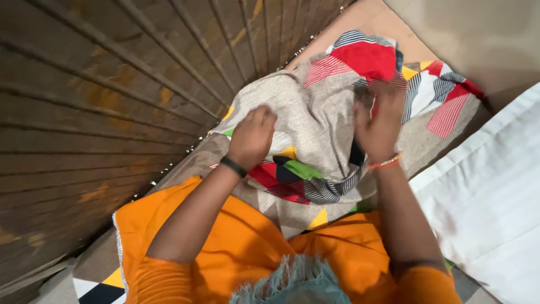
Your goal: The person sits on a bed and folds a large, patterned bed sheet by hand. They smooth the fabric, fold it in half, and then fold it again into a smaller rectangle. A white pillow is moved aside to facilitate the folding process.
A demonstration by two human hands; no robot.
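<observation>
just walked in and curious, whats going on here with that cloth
A person in orange clothing has both hands on a grey cloth with red, striped and coloured patches. The left hand presses into its folds; the right hand grips a bunched part. The cloth lies crumpled beside a rusty corrugated shutter.

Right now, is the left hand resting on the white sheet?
No. The left hand grips the patterned cloth; the white sheet lies off to the right, untouched.

Matt woven patchwork cloth (315,129) — rusty ribbed metal shutter (101,112).
</observation>
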